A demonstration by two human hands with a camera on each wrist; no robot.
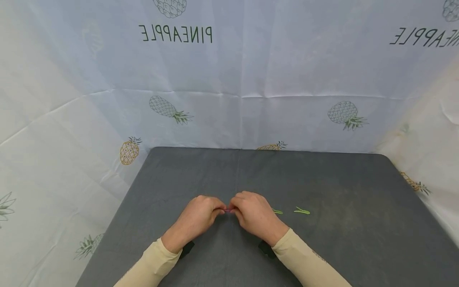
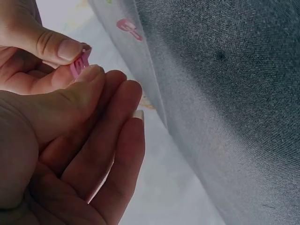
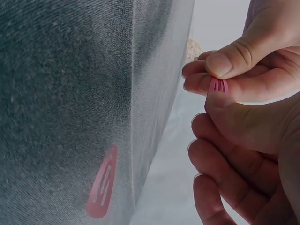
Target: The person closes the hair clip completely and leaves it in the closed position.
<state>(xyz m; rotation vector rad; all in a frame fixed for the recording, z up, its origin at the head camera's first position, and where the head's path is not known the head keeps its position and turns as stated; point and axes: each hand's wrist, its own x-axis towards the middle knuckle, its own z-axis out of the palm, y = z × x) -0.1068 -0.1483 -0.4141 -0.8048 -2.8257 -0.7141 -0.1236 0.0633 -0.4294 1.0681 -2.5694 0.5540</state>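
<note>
A small pink snap hair clip is pinched between my two hands above the table. My left hand holds one end of it with thumb and fingertips. At the other end, my right hand pinches it the same way. In the left wrist view the slotted middle of the clip shows between the thumbs. Seen from the right wrist, only a short slotted stretch of the clip is visible; fingers cover the ends.
Two green hair clips, one partly hidden and one splayed, lie right of my hands on the grey table. A pink clip also lies there. White pineapple-print cloth hangs behind and at both sides.
</note>
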